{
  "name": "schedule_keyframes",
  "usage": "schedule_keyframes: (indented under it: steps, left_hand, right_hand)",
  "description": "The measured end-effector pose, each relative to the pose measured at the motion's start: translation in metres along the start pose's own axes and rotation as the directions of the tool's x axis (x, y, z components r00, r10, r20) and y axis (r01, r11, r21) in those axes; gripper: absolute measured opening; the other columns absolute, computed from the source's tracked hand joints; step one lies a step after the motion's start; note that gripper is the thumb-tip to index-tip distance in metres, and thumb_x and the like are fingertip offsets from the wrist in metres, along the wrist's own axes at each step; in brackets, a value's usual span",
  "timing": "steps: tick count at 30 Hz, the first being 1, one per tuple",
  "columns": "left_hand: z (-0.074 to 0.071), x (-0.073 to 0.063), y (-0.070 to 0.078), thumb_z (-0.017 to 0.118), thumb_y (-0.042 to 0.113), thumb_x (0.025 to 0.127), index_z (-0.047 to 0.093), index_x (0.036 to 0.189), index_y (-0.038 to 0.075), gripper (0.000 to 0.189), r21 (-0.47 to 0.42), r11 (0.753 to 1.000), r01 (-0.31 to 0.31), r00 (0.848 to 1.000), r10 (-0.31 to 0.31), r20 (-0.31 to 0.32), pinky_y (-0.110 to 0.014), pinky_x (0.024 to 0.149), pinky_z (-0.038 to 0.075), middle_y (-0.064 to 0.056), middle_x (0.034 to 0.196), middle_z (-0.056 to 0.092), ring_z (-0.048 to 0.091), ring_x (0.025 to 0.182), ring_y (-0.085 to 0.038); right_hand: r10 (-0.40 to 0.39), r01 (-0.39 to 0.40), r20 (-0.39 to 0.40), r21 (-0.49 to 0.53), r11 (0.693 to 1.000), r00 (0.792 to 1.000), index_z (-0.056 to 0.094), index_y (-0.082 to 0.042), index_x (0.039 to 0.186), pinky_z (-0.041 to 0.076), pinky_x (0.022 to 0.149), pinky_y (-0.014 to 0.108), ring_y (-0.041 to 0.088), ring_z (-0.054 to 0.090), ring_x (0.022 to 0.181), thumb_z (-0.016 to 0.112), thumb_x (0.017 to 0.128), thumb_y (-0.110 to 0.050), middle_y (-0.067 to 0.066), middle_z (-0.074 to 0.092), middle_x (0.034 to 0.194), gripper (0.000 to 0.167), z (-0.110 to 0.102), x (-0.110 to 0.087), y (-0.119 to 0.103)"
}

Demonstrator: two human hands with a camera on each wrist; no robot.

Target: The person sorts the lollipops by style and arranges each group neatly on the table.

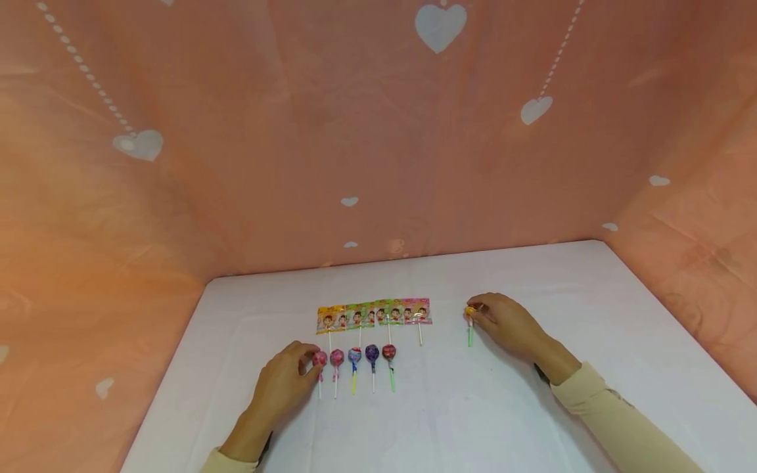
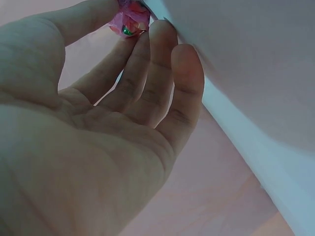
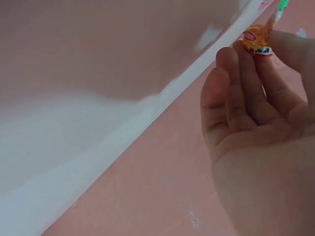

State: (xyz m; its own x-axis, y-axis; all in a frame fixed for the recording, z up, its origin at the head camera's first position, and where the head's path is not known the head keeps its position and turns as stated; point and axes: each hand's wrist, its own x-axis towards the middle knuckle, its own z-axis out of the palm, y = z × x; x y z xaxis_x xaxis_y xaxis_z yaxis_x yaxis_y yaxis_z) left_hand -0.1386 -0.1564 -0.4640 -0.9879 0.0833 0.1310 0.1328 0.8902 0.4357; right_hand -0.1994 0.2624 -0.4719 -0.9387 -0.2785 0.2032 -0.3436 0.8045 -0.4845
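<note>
My left hand point(image 1: 282, 382) pinches the round head of a pink-wrapped lollipop point(image 1: 320, 359) between thumb and index finger, at the left end of a row on the white table. In the left wrist view the same pink lollipop point(image 2: 130, 20) shows at the fingertips, the other fingers loosely bent. Farther right, my right hand point(image 1: 507, 325) pinches an orange-yellow lollipop point(image 1: 470, 311) by its head, its green-tipped stick pointing toward me. The right wrist view shows that orange lollipop point(image 3: 257, 40) between thumb and fingers. Whether either lollipop touches the table is hard to tell.
Beside the left hand's lollipop lie a second pink lollipop point(image 1: 336, 358), a blue one point(image 1: 354, 355), a purple one point(image 1: 372, 354) and a red one point(image 1: 388, 352). Behind them, several flat-packaged lollipops point(image 1: 361, 315) form another row. An orange curtain point(image 1: 378, 144) surrounds the white table point(image 1: 461, 420).
</note>
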Motion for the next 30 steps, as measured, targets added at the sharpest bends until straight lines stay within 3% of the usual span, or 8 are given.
schedule_keyframes:
  steps: [9, 14, 21, 30]
  left_hand:
    - [0.002, 0.000, 0.000, 0.077, 0.018, 0.084, 0.072, 0.108, 0.010, 0.026, -0.008, 1.000, -0.009, 1.000, 0.009, 0.005, -0.027, 0.061, 0.038, 0.000, 0.085, 0.062, 0.048, 0.070, -0.010]
    - [0.002, -0.001, 0.000, 0.077, 0.018, 0.084, 0.072, 0.109, 0.011, 0.027, -0.015, 1.000, -0.003, 1.000, 0.003, 0.011, -0.028, 0.063, 0.039, 0.000, 0.086, 0.063, 0.049, 0.072, -0.011]
    - [-0.001, -0.001, 0.000, 0.078, 0.021, 0.084, 0.071, 0.111, 0.012, 0.030, -0.031, 0.999, 0.017, 1.000, -0.016, 0.013, -0.029, 0.064, 0.039, 0.000, 0.089, 0.064, 0.050, 0.073, -0.011]
    - [-0.001, -0.003, -0.002, 0.078, 0.017, 0.083, 0.071, 0.109, 0.011, 0.028, -0.044, 0.999, -0.027, 0.999, 0.025, -0.032, -0.029, 0.063, 0.040, -0.001, 0.085, 0.064, 0.052, 0.073, -0.010]
  right_hand:
    - [-0.007, 0.007, -0.024, 0.003, 1.000, 1.000, 0.068, -0.009, 0.121, 0.052, 0.091, 0.046, 0.020, 0.064, 0.101, 0.064, 0.098, -0.027, 0.005, 0.070, 0.116, 0.030, 0.002, -0.002, 0.001]
    - [0.030, -0.030, -0.016, 0.027, 0.999, 0.999, 0.067, -0.013, 0.123, 0.052, 0.085, 0.041, 0.014, 0.062, 0.094, 0.062, 0.099, -0.030, 0.000, 0.069, 0.112, 0.030, 0.002, -0.005, -0.003]
    - [0.023, -0.023, -0.018, 0.029, 0.999, 1.000, 0.068, -0.015, 0.122, 0.052, 0.087, 0.041, 0.014, 0.063, 0.098, 0.061, 0.099, -0.033, -0.001, 0.069, 0.114, 0.030, 0.005, -0.007, -0.010]
    - [0.000, 0.001, -0.019, 0.032, 0.999, 1.000, 0.068, -0.015, 0.123, 0.053, 0.084, 0.039, 0.012, 0.061, 0.095, 0.063, 0.098, -0.030, -0.003, 0.069, 0.114, 0.030, 0.007, -0.011, -0.024]
